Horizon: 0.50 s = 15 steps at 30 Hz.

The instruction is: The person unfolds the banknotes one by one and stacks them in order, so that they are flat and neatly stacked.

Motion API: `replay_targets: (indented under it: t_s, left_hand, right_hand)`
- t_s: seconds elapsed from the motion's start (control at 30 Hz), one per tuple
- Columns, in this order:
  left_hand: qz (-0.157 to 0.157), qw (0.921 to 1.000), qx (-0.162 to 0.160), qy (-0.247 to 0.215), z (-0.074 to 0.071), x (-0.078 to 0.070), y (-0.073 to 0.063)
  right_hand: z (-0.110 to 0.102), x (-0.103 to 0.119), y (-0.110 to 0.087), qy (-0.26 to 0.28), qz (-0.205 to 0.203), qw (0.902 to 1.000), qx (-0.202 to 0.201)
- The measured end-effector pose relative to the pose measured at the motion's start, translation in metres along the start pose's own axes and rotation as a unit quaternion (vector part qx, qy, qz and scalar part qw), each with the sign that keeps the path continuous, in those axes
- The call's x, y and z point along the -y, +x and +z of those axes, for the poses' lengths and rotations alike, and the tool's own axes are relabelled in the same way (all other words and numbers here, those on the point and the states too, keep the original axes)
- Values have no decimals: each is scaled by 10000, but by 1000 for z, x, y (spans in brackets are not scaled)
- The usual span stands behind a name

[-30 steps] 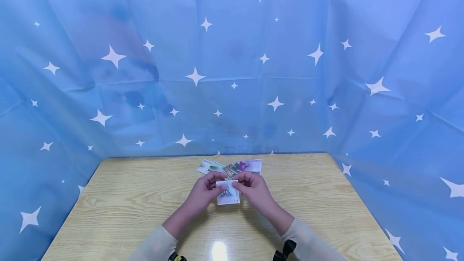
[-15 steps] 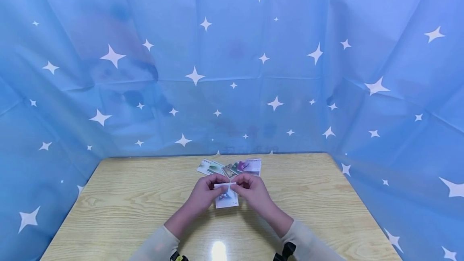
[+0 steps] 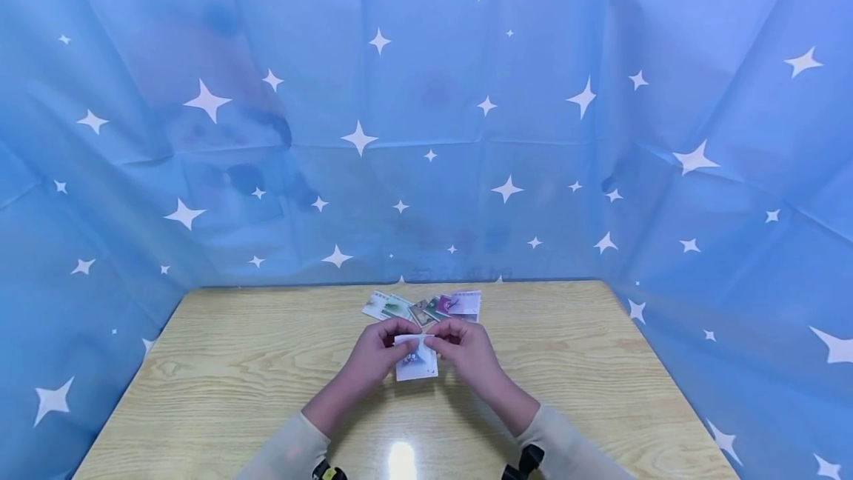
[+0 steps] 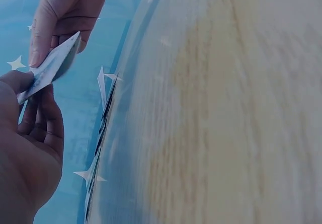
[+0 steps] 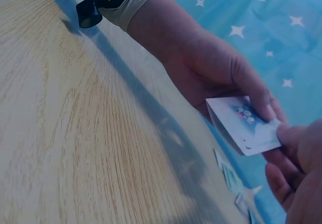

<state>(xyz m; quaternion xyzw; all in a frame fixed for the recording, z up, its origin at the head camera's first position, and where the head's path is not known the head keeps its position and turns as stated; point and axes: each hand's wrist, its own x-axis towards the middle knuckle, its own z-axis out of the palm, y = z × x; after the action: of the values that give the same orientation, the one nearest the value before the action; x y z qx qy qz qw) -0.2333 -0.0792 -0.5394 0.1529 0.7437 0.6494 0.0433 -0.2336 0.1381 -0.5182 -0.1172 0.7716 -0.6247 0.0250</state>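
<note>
A folded banknote (image 3: 416, 370), whitish with a blue flower-like print, is held between both hands over the middle of the table. At its upper left edge the left hand (image 3: 375, 352) pinches it, thumb on top and fingers behind. The right hand (image 3: 470, 354) pinches the upper right edge the same way, the two thumb tips close together. Seen from the right wrist, the banknote (image 5: 244, 126) is doubled over, its two layers slightly parted at the lower left. In the left wrist view the folded banknote (image 4: 53, 65) appears nearly edge-on, with a gap between its layers.
Behind the hands, several banknotes (image 3: 466, 304) lie in an overlapping fan on the wooden table (image 3: 233, 369), green ones at left, brown in the middle, purple at right. A blue star-patterned curtain (image 3: 426, 95) surrounds the table's back and sides.
The folded banknote has shifted slightly down and left and tilted a little since one second ago. The hands keep their pinch, their tips slightly nearer each other.
</note>
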Motion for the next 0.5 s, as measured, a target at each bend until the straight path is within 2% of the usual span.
replay_targets:
  t_s: [0.37,0.5]
  left_hand:
    - [62,9997,105,188,-3,-2,-3]
    - [165,9995,102,254,-5,-4,-4]
  right_hand:
    - [1,4,-4,34,-16,10000,-47]
    - [0,4,-6,-139,-102,9998,-125]
